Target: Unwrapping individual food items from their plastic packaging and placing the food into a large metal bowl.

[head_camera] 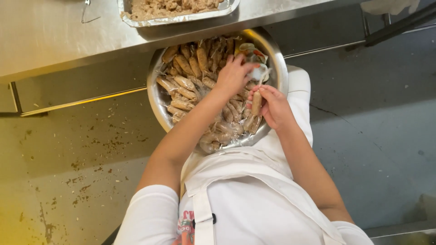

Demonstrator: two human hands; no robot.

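Observation:
A wide steel bowl (279,63) rests against my white apron, filled with several brown sausage-shaped rolls (184,82), some in clear wrap. My left hand (232,75) reaches across the pile and pinches a bit of clear wrap near the bowl's far right side. My right hand (272,106) holds one roll (256,102) upright between thumb and fingers, just right of the left hand. The two hands nearly touch above the rolls.
A steel table (54,31) runs across the top, its edge just beyond the bowl. A foil tray (181,18) of crumbly brown filling stands on it. Below lies a stained floor (81,149) on the left and a grey floor on the right.

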